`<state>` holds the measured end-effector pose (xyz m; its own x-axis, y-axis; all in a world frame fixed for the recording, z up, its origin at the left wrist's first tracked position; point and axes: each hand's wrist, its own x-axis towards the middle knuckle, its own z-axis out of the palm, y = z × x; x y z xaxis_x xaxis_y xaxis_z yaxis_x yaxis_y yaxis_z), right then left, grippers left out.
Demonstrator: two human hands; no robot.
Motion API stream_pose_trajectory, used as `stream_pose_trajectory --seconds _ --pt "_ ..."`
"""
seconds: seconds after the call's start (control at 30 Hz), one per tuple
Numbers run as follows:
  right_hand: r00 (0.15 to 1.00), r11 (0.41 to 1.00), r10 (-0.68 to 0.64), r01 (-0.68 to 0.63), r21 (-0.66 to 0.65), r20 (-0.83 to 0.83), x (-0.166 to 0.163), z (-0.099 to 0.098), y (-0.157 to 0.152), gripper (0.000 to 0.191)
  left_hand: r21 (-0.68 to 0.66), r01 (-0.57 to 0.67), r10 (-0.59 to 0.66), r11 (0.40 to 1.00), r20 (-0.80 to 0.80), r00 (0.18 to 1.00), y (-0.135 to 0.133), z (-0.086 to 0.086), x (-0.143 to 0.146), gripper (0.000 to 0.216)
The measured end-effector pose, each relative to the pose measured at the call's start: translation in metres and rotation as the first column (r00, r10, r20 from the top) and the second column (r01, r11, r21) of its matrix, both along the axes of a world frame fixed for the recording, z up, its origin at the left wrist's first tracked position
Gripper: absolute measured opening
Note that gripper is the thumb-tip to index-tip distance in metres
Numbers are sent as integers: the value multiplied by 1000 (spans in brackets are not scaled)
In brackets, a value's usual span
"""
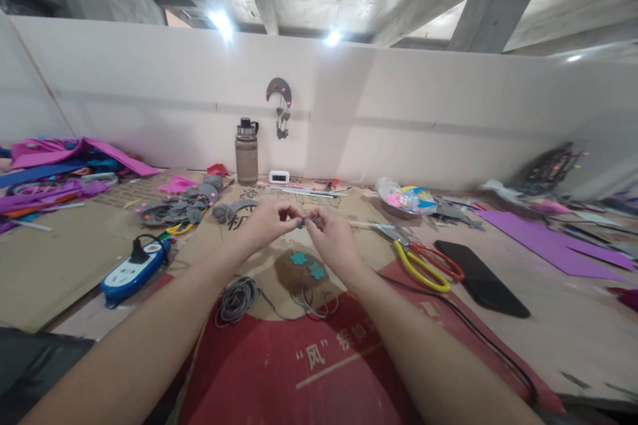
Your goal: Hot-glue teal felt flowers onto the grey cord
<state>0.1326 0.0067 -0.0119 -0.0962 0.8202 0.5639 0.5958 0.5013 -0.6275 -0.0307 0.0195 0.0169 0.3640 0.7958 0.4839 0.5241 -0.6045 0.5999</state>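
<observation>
I have the left hand (273, 222) and right hand (329, 235) pinching a small dark piece (301, 225) between them, on the far side of the teal cutouts (298, 258); I judge it light, soft, best held by its edges.

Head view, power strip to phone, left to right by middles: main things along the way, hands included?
Blue-and-white power strip → grey cord coil → left hand → two teal cutouts → right hand → scissors with red and yellow handles → black phone.
</observation>
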Motion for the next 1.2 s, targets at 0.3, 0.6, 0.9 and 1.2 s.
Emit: stream_pose_trajectory --seconds 0.3,0.6,0.9,1.2 --pt "994 994 104 -105 -31 -23 -6 -1 -2 20 -198 -106 158 974 266 951 6 -4 -5 18" --pt "979 994 -75 89 -68 187 18 -2 18 30 -253 3 169 968 657 734 19 -7 -16 30" --pt "829 863 -196 399 -310 524 47 -20 35 29 -317 169 167 933 800 576 18 -3 -18 27" --pt "919 813 -223 359 -458 326 48 -20 46 23 -272 185 117 944 803 584 18 -8 -14 29"
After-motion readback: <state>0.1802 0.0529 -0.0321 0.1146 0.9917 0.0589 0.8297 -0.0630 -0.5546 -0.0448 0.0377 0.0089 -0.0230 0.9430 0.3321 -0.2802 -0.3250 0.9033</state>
